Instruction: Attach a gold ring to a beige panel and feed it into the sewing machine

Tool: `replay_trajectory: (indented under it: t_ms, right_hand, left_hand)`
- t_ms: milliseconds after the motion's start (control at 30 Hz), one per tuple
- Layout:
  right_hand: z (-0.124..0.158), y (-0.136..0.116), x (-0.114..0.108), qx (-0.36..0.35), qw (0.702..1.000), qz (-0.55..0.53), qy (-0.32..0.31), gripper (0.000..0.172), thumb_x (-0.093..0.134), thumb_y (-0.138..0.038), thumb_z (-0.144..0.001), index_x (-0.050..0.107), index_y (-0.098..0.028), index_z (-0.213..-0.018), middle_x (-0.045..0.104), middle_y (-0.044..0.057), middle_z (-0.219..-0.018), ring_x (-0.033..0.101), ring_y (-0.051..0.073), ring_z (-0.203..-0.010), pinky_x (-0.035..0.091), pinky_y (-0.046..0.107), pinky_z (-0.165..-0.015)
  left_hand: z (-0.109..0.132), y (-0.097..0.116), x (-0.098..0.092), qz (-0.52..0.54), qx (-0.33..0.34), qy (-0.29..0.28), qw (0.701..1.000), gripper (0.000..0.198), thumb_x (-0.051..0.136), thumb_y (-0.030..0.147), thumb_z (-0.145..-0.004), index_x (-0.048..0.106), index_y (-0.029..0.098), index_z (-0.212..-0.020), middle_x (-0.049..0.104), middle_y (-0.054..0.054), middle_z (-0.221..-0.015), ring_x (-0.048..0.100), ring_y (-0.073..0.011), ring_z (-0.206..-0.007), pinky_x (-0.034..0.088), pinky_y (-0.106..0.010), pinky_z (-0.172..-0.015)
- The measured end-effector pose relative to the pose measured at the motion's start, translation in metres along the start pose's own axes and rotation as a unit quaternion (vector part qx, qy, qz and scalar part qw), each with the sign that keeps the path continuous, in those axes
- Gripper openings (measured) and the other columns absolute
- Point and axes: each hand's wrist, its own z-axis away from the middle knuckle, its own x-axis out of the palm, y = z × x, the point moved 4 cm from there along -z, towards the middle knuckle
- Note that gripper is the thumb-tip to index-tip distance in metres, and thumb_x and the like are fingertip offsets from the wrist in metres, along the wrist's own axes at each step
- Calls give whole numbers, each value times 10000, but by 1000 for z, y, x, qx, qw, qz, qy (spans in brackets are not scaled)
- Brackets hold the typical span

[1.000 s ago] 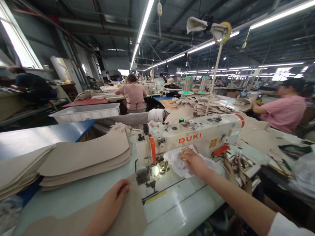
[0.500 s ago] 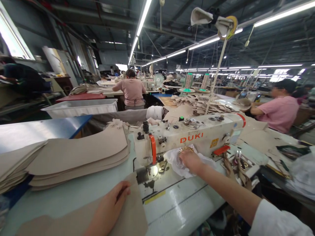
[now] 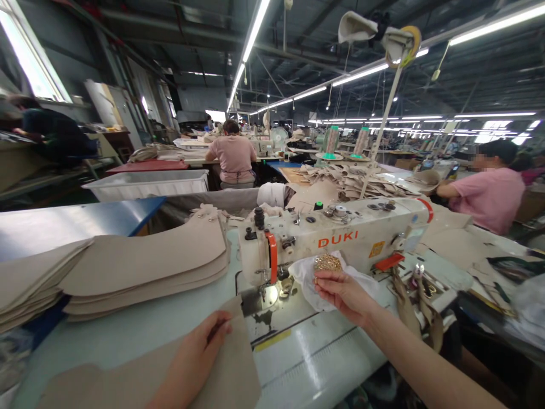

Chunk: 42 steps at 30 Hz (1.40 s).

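Beige panel covered in part by the left grip; gold pieces heaped just beyond the right grip.
The panel's far corner, just ahead of the loosely curled left grip, is pointed forward toward the needle plate; its visible length is stretched sideways to the left, but its full long axis is cut off. The right fingertips are brought nearly together over white wrapping; whether anything is pinched by either grip cannot be told.
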Motion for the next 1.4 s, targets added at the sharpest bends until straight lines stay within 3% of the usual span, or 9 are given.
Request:
replay_trajectory:
  t_ms: [67, 167, 333, 500, 633, 733, 867, 1200, 1400]
  right_hand:
    - [14, -1, 15, 76, 985, -157, -16, 392, 833, -359, -579, 685, -147, -874, 665, 53, -847, 630, 126, -758, 520, 229, -734]
    - [31, -3, 39, 186, 913, -361, -42, 382, 876, -165, -495, 696, -149, -832, 666, 28, -801, 622, 81, -709, 507, 160, -702]
    - [43, -6, 68, 229, 877, -415, -77, 342, 857, -96, -513, 701, -144, -814, 667, 22, -752, 627, 83, -673, 510, 157, -663]
    - [42, 7, 107, 228, 894, -379, -76, 357, 873, -138, -480, 702, -130, -794, 667, 29, -742, 630, 103, -675, 506, 169, -653]
    - [36, 21, 142, 194, 918, -345, -33, 434, 899, -219, -383, 700, -105, -751, 673, 57, -746, 620, 104, -649, 493, 169, -652]
    - [29, 28, 156, 165, 930, -329, 4, 473, 898, -308, -342, 693, -109, -719, 674, 63, -736, 627, 121, -662, 493, 190, -661]
    - [25, 34, 161, 165, 931, -326, 18, 500, 895, -359, -320, 685, -114, -702, 665, 45, -700, 629, 124, -644, 491, 187, -632]
    - [25, 43, 162, 165, 940, -298, -26, 469, 891, -387, -411, 663, -129, -729, 622, 12, -643, 598, 106, -575, 450, 167, -523]
    - [25, 54, 164, 122, 954, -264, -66, 431, 842, -465, -527, 673, -153, -773, 618, 19, -663, 581, 110, -597, 461, 189, -574]
  left_hand:
    - [2, 3, -1, 18, -1, 2, 1000, 335, 425, 496, -767, 596, 213, -822, 646, -6, -728, 595, -212, -704, 465, -300, -676]
    - [6, 6, -2, 49, 5, 5, 999, 320, 463, 486, -763, 605, 201, -794, 634, -6, -704, 572, -204, -675, 447, -295, -658]
    - [13, 6, 1, 82, 13, -3, 997, 294, 472, 444, -779, 603, 183, -750, 603, -7, -673, 537, -183, -654, 405, -268, -627]
    - [20, 8, 4, 118, 14, -23, 993, 260, 495, 405, -786, 607, 173, -752, 601, -9, -694, 526, -167, -672, 395, -250, -637]
    - [23, 9, 5, 146, 18, -28, 989, 266, 530, 418, -788, 614, 167, -752, 570, 2, -669, 504, -148, -660, 383, -234, -628]
    - [22, 6, 7, 174, 4, -33, 984, 275, 539, 424, -787, 613, 161, -756, 536, 13, -625, 491, -137, -626, 375, -229, -609]
    - [19, 3, 9, 206, -5, -31, 978, 256, 548, 402, -771, 614, 156, -741, 527, 18, -598, 489, -129, -602, 375, -227, -604]
    - [19, 4, 13, 314, -26, -72, 946, 242, 608, 374, -730, 598, 132, -734, 578, -4, -631, 477, -103, -548, 393, -220, -552]
    - [21, -3, 17, 393, -44, -86, 914, 364, 690, 458, -678, 571, 118, -728, 606, -23, -632, 481, -85, -514, 393, -213, -528]
